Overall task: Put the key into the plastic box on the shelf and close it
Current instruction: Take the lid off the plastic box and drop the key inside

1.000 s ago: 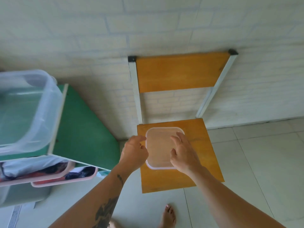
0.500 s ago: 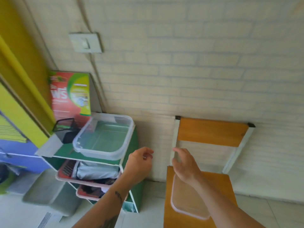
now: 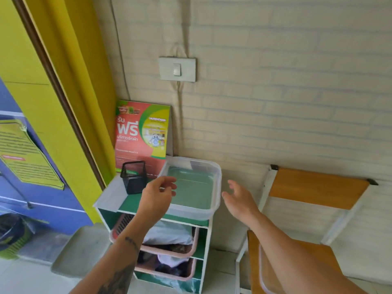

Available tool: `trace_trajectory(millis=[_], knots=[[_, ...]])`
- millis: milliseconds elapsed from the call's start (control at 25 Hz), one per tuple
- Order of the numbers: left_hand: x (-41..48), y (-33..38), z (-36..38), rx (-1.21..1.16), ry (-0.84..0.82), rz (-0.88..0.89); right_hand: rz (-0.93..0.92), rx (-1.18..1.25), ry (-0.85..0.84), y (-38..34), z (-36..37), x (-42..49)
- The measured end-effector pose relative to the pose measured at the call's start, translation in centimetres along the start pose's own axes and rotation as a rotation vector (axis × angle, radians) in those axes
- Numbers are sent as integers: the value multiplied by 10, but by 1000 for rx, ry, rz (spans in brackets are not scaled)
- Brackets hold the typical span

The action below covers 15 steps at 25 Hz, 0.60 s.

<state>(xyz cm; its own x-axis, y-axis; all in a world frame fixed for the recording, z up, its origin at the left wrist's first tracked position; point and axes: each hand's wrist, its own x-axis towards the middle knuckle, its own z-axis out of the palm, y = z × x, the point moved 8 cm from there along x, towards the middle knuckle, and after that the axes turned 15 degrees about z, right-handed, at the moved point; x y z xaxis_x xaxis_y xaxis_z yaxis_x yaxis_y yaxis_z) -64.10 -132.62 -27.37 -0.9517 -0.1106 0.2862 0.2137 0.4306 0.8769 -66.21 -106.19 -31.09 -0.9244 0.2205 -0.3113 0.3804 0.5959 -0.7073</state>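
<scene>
Key not discernible; curled left hand (image 3: 158, 195) hides whatever its fingers pinch and covers the near-left corner of the clear plastic box (image 3: 215, 187). Translucent lid (image 3: 263, 272) on orange wooden chair (image 3: 318, 187) mostly behind right forearm, cut by bottom edge

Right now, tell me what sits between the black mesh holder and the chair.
In the head view, the open plastic box on the shelf sits between the black mesh holder and the chair; both hands hover there too.
</scene>
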Motion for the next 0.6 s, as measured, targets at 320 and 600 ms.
trace_trajectory(millis=[320,600], knots=[[35,-96,-47,139,-85,-34,94,-111,169,-36,38,15],[34,-128,-28,375,-267,111,94,-246,256,-30,50,24]])
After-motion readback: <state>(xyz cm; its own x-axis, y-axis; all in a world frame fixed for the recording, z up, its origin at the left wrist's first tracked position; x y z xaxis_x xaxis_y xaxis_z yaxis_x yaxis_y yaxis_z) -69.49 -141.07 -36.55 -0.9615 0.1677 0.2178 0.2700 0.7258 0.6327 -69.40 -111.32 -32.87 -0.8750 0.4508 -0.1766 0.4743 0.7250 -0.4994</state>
